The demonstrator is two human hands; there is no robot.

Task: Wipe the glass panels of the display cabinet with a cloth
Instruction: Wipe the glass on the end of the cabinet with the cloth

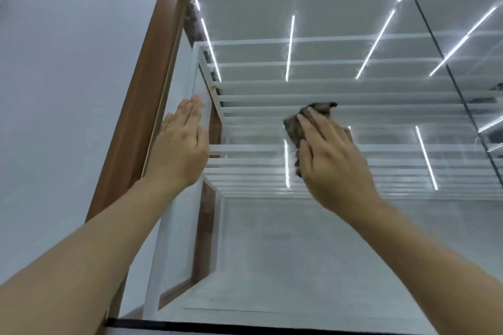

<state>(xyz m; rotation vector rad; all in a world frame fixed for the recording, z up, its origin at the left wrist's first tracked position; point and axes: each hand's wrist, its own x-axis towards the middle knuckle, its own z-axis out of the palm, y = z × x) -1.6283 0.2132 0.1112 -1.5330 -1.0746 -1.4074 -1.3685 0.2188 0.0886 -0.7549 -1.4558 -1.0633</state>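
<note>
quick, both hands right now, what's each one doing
Left hand: open, fingers straight and flat against the glass panel.
Right hand: open, straight fingers pressing the cloth onto the glass.

Both bare arms stretch forward, well apart. The left arm comes in from 8 o'clock; the left hand (pixel 179 144) is flat, fingers straight and together, pointing to 1 o'clock. The right arm comes in from 4 o'clock; the right hand (pixel 332 155) lies flat, fingers straight toward 11 o'clock, pressing a cloth (pixel 295 128).
</note>
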